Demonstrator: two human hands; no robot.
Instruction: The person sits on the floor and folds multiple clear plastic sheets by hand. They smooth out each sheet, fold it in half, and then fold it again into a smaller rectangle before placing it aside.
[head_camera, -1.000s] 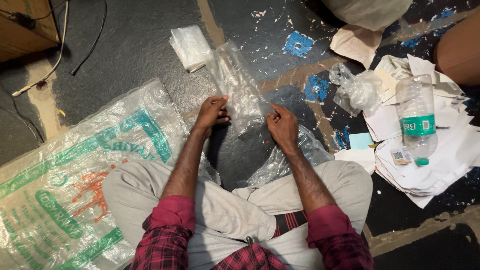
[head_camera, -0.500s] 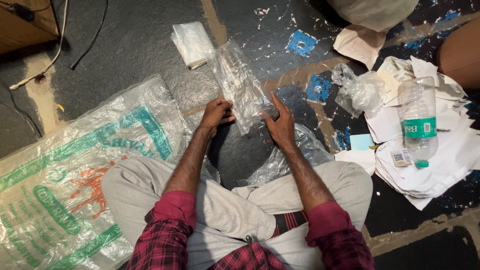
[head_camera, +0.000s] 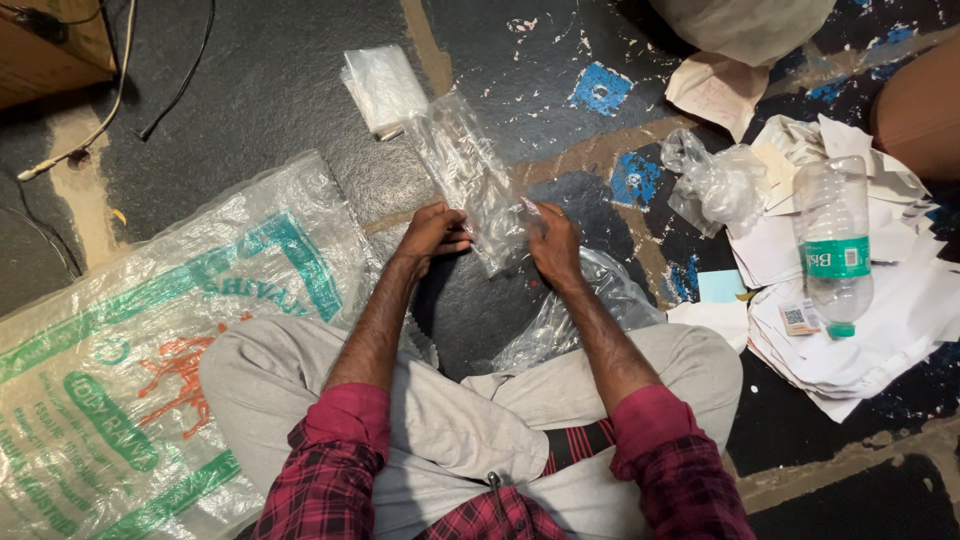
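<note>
I sit cross-legged on a dark, paint-flecked floor. A long clear plastic bag (head_camera: 462, 165) stretches away from me over the floor. My left hand (head_camera: 432, 233) pinches its near edge on the left side. My right hand (head_camera: 553, 245) grips the same near end from the right, fingers curled on the plastic. A second crumpled clear bag (head_camera: 590, 305) lies under my right forearm, by my knee.
A large printed plastic sack (head_camera: 150, 340) covers the floor at left. A stack of folded clear bags (head_camera: 378, 85) lies ahead. At right are a plastic bottle (head_camera: 835, 245), loose papers (head_camera: 880, 320) and a crumpled bag (head_camera: 715, 180). A cable (head_camera: 120, 90) runs at top left.
My right hand closed its spread fingers onto the bag's near end and drew slightly left. The bag's far end shifted a little; my left hand stayed put.
</note>
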